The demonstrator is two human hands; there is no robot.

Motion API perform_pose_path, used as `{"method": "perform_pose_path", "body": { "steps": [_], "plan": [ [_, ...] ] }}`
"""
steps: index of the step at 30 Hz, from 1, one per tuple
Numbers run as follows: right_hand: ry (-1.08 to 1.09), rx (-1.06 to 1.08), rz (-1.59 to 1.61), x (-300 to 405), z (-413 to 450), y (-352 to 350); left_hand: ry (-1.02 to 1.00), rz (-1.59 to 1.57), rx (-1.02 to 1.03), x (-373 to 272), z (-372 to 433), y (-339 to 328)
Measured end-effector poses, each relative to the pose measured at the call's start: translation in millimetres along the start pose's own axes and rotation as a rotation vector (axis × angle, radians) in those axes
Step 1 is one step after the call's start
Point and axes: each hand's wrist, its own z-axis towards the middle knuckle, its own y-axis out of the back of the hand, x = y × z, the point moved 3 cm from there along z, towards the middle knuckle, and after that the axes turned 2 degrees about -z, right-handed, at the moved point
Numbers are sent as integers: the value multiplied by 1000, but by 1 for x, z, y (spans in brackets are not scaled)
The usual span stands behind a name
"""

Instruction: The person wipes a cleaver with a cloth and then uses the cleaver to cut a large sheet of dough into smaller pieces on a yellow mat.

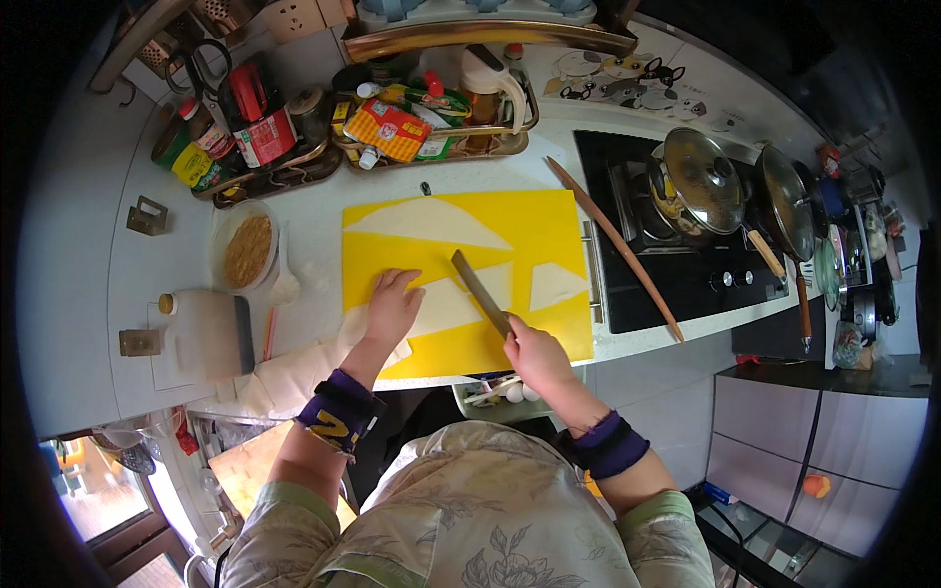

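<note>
My right hand [539, 353] grips the handle of a kitchen knife [481, 292]. Its blade points away and to the left, over the edge between two pieces of flat, pale dough. My left hand [395, 309] rests palm down on the larger dough sheet [441, 307], holding nothing. Beside the blade on its right lies a squarish dough piece [494, 283]. Farther right on the yellow cutting board [470, 356] is a separate four-sided piece [555, 285]. A curved offcut of dough [430, 224] spans the board's far side. Part of the sheet is hidden under my left hand.
A long tapered wooden rolling pin [617, 242] lies across the hob's left edge. Lidded pans [702, 180] stand on the hob. At left are a bowl of brown crumbly mixture [248, 251], a white spoon [284, 287] and a plastic jug [209, 334]. Condiment racks [441, 151] line the back.
</note>
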Motion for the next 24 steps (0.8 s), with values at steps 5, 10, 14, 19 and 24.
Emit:
{"method": "perform_pose_path", "body": {
  "steps": [5, 10, 14, 19, 24],
  "plan": [
    [-49, -48, -40, -13, -5, 11, -76, 349, 99, -28, 1, -6],
    [-65, -112, 15, -19, -14, 18, -93, 449, 170, -32, 2, -14],
    [-64, -138, 117, -15, -24, 22, -192, 403, 197, -30, 6, -18],
    [-75, -170, 222, -20, -32, 17, -149, 323, 366, -50, 15, -23],
    [-94, -150, 253, -17, -39, 16, -247, 473, 531, -38, 21, -31]
  ]
}}
